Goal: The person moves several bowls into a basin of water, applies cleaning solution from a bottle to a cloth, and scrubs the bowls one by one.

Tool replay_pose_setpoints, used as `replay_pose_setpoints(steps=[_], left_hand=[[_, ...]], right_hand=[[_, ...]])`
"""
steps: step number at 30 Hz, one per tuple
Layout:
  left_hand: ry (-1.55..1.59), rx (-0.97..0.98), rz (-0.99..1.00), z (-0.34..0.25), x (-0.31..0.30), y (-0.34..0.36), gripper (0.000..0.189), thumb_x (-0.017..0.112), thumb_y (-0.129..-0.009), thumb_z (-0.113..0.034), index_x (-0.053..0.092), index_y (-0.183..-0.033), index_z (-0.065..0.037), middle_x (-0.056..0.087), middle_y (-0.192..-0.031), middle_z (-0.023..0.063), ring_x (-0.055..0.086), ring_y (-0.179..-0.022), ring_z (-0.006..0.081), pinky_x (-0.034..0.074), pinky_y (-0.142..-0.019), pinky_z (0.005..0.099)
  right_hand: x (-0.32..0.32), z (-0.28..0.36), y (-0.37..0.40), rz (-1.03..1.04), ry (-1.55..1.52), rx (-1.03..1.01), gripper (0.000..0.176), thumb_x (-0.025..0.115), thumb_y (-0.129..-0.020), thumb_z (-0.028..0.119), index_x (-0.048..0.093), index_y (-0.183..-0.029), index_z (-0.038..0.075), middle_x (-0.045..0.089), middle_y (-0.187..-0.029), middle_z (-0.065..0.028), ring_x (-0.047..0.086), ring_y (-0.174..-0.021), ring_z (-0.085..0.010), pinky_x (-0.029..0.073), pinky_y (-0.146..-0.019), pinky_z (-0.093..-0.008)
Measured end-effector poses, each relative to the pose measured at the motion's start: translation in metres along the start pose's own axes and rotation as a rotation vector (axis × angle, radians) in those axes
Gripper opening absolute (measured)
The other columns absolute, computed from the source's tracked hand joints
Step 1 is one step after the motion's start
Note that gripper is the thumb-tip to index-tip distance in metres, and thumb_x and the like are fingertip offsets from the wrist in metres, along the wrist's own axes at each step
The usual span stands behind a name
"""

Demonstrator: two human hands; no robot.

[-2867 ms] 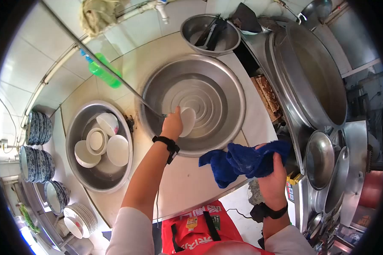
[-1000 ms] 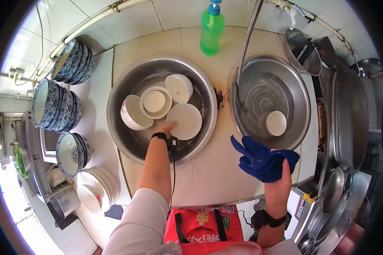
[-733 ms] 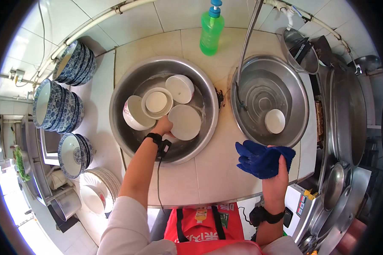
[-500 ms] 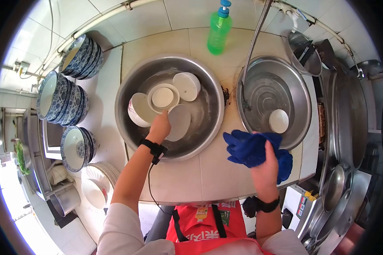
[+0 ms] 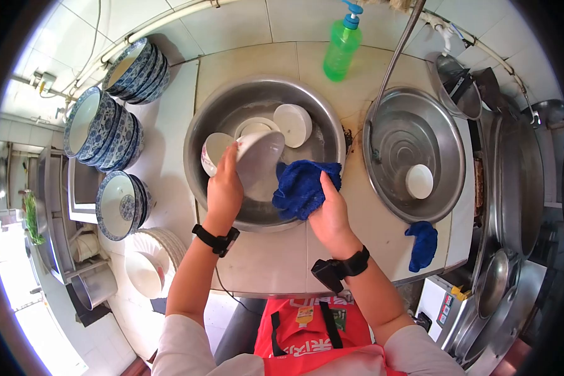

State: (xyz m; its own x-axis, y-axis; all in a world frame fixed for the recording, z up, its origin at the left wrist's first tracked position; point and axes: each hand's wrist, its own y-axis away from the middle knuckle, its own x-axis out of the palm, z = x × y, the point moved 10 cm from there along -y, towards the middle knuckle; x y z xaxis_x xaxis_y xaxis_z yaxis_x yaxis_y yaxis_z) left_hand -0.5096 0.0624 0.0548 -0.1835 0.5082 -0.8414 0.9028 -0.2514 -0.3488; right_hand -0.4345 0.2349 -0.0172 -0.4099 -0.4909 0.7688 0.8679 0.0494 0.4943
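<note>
My left hand [image 5: 224,188] grips a white bowl [image 5: 259,164], tilted on its side over the left steel basin [image 5: 323,119]. My right hand [image 5: 329,216] holds a blue cloth [image 5: 304,186] pressed against the bowl's right side. Inside this basin lie other white bowls, one at the back right [image 5: 293,124] and one with a red pattern at the left [image 5: 214,150]. The right steel basin [image 5: 445,138] holds a single small white bowl [image 5: 418,181].
A second blue cloth [image 5: 423,244] lies on the counter's right front edge. A green soap bottle [image 5: 341,44] stands at the back, beside a metal hose [image 5: 391,66]. Stacks of blue-patterned bowls [image 5: 100,128] and white plates [image 5: 153,263] are at the left. Steel pans crowd the right.
My left hand has lifted a white bowl out of the left basin. My right hand has moved left with a blue cloth onto the bowl; another cloth now lies on the counter.
</note>
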Motion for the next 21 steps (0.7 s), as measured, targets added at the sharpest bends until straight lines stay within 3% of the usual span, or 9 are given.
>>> replay_pose_setpoints(steps=[1, 4, 5, 7, 10, 13, 15, 18, 21], left_hand=[[-0.003, -0.003, -0.003, 0.001, -0.003, 0.001, 0.06, 0.05, -0.079, 0.007, 0.038, -0.136, -0.007, 0.055, -0.119, 0.0274, 0.065, -0.07, 0.0374, 0.055, -0.067, 0.0387], [0.38, -0.466, 0.135, 0.042, 0.012, 0.016, 0.056, 0.043, -0.08, 0.007, 0.039, -0.134, -0.009, 0.057, -0.116, 0.0237, 0.066, -0.077, 0.0343, 0.057, -0.075, 0.0366], [0.38, -0.469, 0.131, 0.042, 0.014, 0.019, 0.056, 0.043, -0.08, 0.007, 0.039, -0.134, -0.009, 0.057, -0.116, 0.0237, 0.066, -0.077, 0.0343, 0.057, -0.075, 0.0366], [1.052, -0.875, 0.108, 0.055, 0.049, 0.05, 0.06, 0.042, -0.079, 0.006, 0.034, -0.136, -0.01, 0.054, -0.118, 0.0185, 0.065, -0.089, 0.0317, 0.058, -0.08, 0.0397], [1.491, -0.998, 0.167, 0.038, 0.076, 0.074, 0.065, 0.043, -0.078, 0.005, 0.027, -0.139, -0.012, 0.05, -0.12, 0.0143, 0.062, -0.099, 0.0306, 0.059, -0.079, 0.0426], [1.618, -0.988, 0.162, 0.025, 0.083, 0.083, 0.064, 0.044, -0.08, 0.004, 0.028, -0.14, -0.01, 0.047, -0.125, 0.013, 0.06, -0.104, 0.0269, 0.058, -0.079, 0.0381], [1.59, -0.991, 0.172, 0.03, 0.091, 0.09, 0.065, 0.044, -0.078, 0.004, 0.029, -0.14, -0.01, 0.049, -0.123, 0.0123, 0.06, -0.102, 0.0255, 0.058, -0.074, 0.0348], [1.489, -0.992, 0.204, 0.026, 0.094, 0.089, 0.071, 0.043, -0.073, 0.005, 0.027, -0.14, -0.012, 0.048, -0.12, 0.012, 0.059, -0.099, 0.0233, 0.058, -0.069, 0.0322], [1.301, -0.938, 0.233, 0.018, 0.086, 0.079, 0.073, 0.043, -0.07, 0.005, 0.028, -0.139, -0.011, 0.048, -0.12, 0.0113, 0.058, -0.102, 0.0249, 0.058, -0.07, 0.032]], right_hand=[[0.007, 0.001, 0.001, 0.013, 0.015, -0.023, 0.039, 0.044, -0.1, 0.031, 0.047, -0.13, 0.006, 0.056, -0.126, -0.0061, 0.054, -0.116, -0.0197, 0.041, -0.099, -0.0371], [0.025, 0.002, 0.001, 0.057, 0.086, -0.068, 0.04, 0.044, -0.1, 0.028, 0.043, -0.135, 0.008, 0.053, -0.126, -0.0054, 0.053, -0.115, -0.0166, 0.042, -0.098, -0.0337], [0.03, 0.003, 0.0, 0.083, 0.141, -0.091, 0.041, 0.044, -0.101, 0.028, 0.041, -0.138, 0.01, 0.051, -0.128, -0.005, 0.052, -0.115, -0.0154, 0.041, -0.099, -0.0326], [0.038, 0.006, -0.005, 0.125, 0.243, -0.146, 0.042, 0.043, -0.101, 0.027, 0.04, -0.139, 0.01, 0.05, -0.128, -0.0045, 0.051, -0.115, -0.0146, 0.04, -0.099, -0.0317], [0.051, 0.017, -0.012, 0.181, 0.421, -0.273, 0.039, 0.044, -0.1, 0.024, 0.042, -0.136, 0.01, 0.052, -0.124, -0.0036, 0.05, -0.115, -0.0139, 0.038, -0.101, -0.0309], [0.054, 0.029, -0.019, 0.229, 0.688, -0.418, 0.033, 0.054, -0.092, 0.013, 0.05, -0.125, 0.009, 0.055, -0.121, -0.0057, 0.051, -0.114, -0.0155, 0.039, -0.099, -0.0306], [0.058, 0.037, -0.015, 0.264, 0.884, -0.489, 0.033, 0.061, -0.086, 0.006, 0.055, -0.118, 0.008, 0.054, -0.12, -0.0081, 0.052, -0.112, -0.017, 0.041, -0.096, -0.0301], [0.072, 0.045, -0.004, 0.21, 1.491, -0.499, 0.04, 0.071, -0.064, -0.004, 0.063, -0.101, 0.009, 0.055, -0.108, -0.013, 0.054, -0.102, -0.0308, 0.048, -0.08, -0.0356], [0.098, 0.053, 0.011, 0.144, 1.919, -0.651, 0.034, 0.073, -0.063, -0.002, 0.065, -0.094, 0.008, 0.055, -0.109, -0.012, 0.054, -0.102, -0.03, 0.048, -0.076, -0.0367]])
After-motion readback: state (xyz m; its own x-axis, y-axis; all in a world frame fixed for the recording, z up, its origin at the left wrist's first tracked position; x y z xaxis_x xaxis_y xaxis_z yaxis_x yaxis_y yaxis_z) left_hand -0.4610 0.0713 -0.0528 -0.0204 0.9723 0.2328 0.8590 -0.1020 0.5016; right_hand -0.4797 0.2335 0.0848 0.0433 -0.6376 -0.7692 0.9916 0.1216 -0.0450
